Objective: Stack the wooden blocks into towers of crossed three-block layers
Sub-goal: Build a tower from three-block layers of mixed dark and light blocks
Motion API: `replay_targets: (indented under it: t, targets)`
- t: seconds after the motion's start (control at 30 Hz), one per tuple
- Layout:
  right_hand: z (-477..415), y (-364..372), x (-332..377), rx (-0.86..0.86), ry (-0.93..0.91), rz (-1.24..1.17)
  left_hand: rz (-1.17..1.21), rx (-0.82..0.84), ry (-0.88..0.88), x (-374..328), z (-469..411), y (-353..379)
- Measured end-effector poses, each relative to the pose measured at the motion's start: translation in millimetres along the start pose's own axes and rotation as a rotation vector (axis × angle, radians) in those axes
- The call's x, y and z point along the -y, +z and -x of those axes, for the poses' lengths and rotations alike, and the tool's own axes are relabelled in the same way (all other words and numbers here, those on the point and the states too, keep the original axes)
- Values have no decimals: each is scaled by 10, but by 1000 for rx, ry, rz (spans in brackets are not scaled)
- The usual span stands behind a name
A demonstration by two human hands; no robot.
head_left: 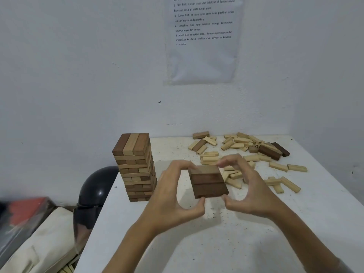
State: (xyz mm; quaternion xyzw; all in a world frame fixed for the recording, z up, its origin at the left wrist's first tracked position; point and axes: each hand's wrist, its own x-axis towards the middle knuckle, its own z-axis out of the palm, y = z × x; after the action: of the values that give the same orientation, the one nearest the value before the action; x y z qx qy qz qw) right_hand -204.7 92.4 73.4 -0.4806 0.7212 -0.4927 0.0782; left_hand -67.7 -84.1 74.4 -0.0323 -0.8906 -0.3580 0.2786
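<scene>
Mid-counter (216,243), grips a flat layer of three brown blocks (206,182) between left hand (173,196) and right hand (250,192), thumbs on the near side, curled fingers on the far side. Near left edge, finished tower (136,168); toward far right corner, loose blocks (246,150).

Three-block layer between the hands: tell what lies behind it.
Behind the three-block layer, loose blocks lie scattered on the table. Those right behind it are partly covered by the layer and fingers of the right hand.

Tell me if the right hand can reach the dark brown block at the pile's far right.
Probably yes: only low pale wooden blocks lie between the right hand and that dark brown wooden block, though it grips the brown three-block layer.
</scene>
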Motion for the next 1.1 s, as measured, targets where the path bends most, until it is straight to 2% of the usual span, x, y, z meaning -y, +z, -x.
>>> replay_targets:
  t: [0.2,0.33,0.6,0.9,1.1]
  targets:
    - [-421,-17,309,-51,-135,-114,-99,-93,113,-179,-277,-466]
    - [-703,54,510,-75,-179,-163,-128,-149,122,-212,-385,-782]
    - [-1148,362,743,-64,-186,-213,61,-201,5,-18,-431,-1331]
    - [-1345,832,792,-120,-85,-290,359,-257,-226,458,-370,-1527]
    - [-1331,1033,712,-140,-17,-273,402,-195,-317,692,-284,-1517]
